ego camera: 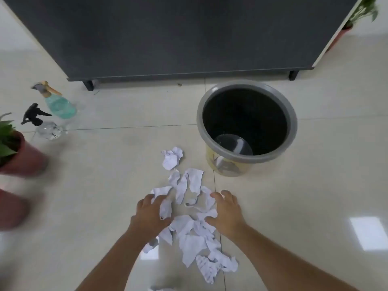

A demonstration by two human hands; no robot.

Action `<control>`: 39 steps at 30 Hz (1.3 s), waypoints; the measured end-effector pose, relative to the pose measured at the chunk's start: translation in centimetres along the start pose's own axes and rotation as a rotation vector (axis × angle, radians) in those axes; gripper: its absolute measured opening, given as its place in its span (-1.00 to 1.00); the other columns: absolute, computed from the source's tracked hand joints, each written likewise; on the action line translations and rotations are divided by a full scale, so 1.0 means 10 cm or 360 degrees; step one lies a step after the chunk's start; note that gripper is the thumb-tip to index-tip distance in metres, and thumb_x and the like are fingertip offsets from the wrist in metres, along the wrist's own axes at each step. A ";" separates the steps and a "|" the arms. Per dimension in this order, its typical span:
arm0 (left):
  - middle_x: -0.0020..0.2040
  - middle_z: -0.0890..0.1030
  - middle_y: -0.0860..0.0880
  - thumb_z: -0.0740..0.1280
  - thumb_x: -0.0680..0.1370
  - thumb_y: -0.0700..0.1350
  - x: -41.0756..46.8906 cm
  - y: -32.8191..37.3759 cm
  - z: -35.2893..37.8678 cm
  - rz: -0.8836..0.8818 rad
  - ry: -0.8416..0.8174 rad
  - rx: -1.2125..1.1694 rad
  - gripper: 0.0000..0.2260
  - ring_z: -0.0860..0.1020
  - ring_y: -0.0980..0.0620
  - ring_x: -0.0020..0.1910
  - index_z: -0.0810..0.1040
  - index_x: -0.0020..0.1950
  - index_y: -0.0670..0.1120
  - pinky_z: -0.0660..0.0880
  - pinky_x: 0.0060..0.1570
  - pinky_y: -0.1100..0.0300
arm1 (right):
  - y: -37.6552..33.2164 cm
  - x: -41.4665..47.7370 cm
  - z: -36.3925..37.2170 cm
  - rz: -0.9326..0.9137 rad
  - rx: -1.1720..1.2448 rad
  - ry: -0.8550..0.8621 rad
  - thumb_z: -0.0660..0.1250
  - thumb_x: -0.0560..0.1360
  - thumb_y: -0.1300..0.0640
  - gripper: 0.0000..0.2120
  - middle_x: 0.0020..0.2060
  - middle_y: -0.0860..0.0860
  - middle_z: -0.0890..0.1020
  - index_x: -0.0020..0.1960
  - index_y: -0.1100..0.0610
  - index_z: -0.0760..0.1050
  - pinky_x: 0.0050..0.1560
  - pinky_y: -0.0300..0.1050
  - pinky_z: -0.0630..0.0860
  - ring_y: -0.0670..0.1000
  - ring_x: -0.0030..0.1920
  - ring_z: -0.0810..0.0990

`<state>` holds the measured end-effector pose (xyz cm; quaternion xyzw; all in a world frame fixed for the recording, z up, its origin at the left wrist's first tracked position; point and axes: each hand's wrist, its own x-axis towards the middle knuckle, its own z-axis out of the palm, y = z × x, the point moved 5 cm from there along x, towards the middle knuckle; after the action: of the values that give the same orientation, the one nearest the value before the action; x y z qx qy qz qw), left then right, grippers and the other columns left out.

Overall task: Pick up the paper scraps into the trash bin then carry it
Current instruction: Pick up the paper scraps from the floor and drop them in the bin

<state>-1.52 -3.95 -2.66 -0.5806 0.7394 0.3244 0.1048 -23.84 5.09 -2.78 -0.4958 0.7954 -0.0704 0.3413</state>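
Pale glossy tile floor (109,164) w/ thin grout lines, bright light patches glared off it. Dark grey cabinet (178,34) stood on short black legs at the top. Left of cabinet: two spray bottles (59,106), a potted plant (12,148) in a red pot. Another plant (364,9) sat right of cabinet.

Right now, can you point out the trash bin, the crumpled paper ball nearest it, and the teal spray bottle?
trash bin (292,122): head view, on its grey rim, right side.
crumpled paper ball (171,158): head view, on its middle.
teal spray bottle (60,107): head view, on its liquid-filled body.
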 end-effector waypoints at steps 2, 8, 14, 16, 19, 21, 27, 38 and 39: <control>0.55 0.09 -0.10 0.41 0.38 0.21 0.08 -0.06 0.11 -0.0043 -0.0071 0.0102 -0.23 0.07 -0.16 0.52 0.17 0.52 0.20 0.32 0.37 -0.08 | -0.01 0.08 0.10 0.0007 -0.0097 -0.0044 0.49 0.32 -0.14 -0.17 0.47 0.06 0.17 0.48 -0.07 0.18 0.37 0.02 0.30 0.14 0.43 0.17; 0.57 -0.12 -0.07 0.42 0.36 0.22 0.21 -0.21 0.41 -0.0017 -0.0090 0.0172 -0.23 0.07 -0.21 0.43 0.13 0.50 0.31 0.43 0.29 -0.11 | 0.00 0.33 0.44 -0.0037 -0.0359 -0.0127 0.59 0.17 -0.18 0.11 0.53 0.09 -0.17 0.49 -0.19 -0.06 0.31 0.20 0.26 0.22 0.49 -0.01; 0.35 0.28 -0.06 0.31 0.51 -0.11 0.15 -0.08 0.47 0.0090 0.0126 0.0349 -0.65 0.30 -0.10 0.16 0.47 0.28 0.13 0.59 -0.09 0.10 | 0.03 0.38 0.61 -0.0038 -0.0481 -0.0136 0.59 0.23 -0.09 -0.16 0.42 0.12 0.07 0.36 -0.11 0.19 0.15 0.05 0.47 0.20 0.32 0.26; 0.25 0.33 -0.07 0.25 0.54 -0.18 0.16 -0.11 0.47 0.0090 0.0157 0.0254 -0.73 0.32 -0.08 0.10 0.53 0.19 0.07 0.56 -0.08 0.11 | 0.00 0.43 0.61 -0.0081 -0.0398 -0.0128 0.55 0.33 0.03 -0.41 0.34 0.10 0.20 0.25 -0.03 0.34 0.05 -0.05 0.53 0.16 0.16 0.46; 0.15 0.37 -0.09 0.22 0.52 -0.26 0.16 -0.16 0.43 0.0062 0.0213 0.0075 -0.78 0.34 -0.06 0.02 0.57 0.08 -0.05 0.53 -0.07 0.07 | -0.03 0.49 0.53 -0.0120 -0.0312 -0.0066 0.38 0.50 0.18 -0.75 0.20 0.07 0.41 0.14 0.07 0.45 -0.04 -0.10 0.50 0.12 0.01 0.57; 0.12 0.39 -0.10 0.23 0.50 -0.30 0.16 -0.19 0.39 0.0056 0.0278 0.0031 -0.79 0.32 -0.05 -0.04 0.57 0.03 -0.10 0.46 -0.10 0.12 | 0.00 0.49 0.46 -0.0079 -0.0115 0.0008 0.35 0.52 0.19 -0.85 0.10 0.06 0.50 0.09 0.11 0.50 -0.09 -0.15 0.46 0.09 -0.01 0.59; 0.07 0.38 -0.05 0.31 0.48 -0.27 0.03 -0.32 0.15 -0.0132 0.0372 -0.0190 -0.81 0.45 -0.13 0.09 0.61 0.04 -0.10 0.47 -0.03 0.13 | 0.07 0.33 0.19 0.0015 0.0441 0.0260 0.42 0.43 0.24 -0.87 -0.10 0.01 0.59 -0.04 0.14 0.57 -0.29 -0.48 0.29 -0.02 -0.17 0.50; 0.11 0.53 -0.20 0.43 0.43 -0.20 -0.12 0.52 -2.03 0.0044 0.0918 -0.0463 -0.76 0.56 -0.16 -0.05 0.63 0.09 -0.18 0.46 -0.06 0.12 | -1.60 -0.11 -1.54 -0.0657 0.0974 0.0714 0.46 0.40 0.12 -0.89 -0.15 -0.09 0.59 -0.17 -0.03 0.53 -0.17 -0.30 0.45 -0.13 -0.14 0.55; 0.09 0.52 -0.18 0.43 0.43 -0.20 -0.15 0.74 -2.22 0.0104 0.0979 -0.0479 -0.77 0.55 -0.15 -0.07 0.63 0.08 -0.18 0.44 -0.10 0.13 | -1.63 -0.14 -1.81 -0.0679 0.1004 0.0797 0.45 0.41 0.09 -0.90 -0.16 -0.09 0.60 -0.17 -0.03 0.53 -0.16 -0.25 0.50 -0.11 -0.15 0.56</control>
<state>-2.95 -15.31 17.83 -0.6362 0.6984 0.2428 -0.2202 -22.44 -5.99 18.95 -0.4881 0.6733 -0.4956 0.2507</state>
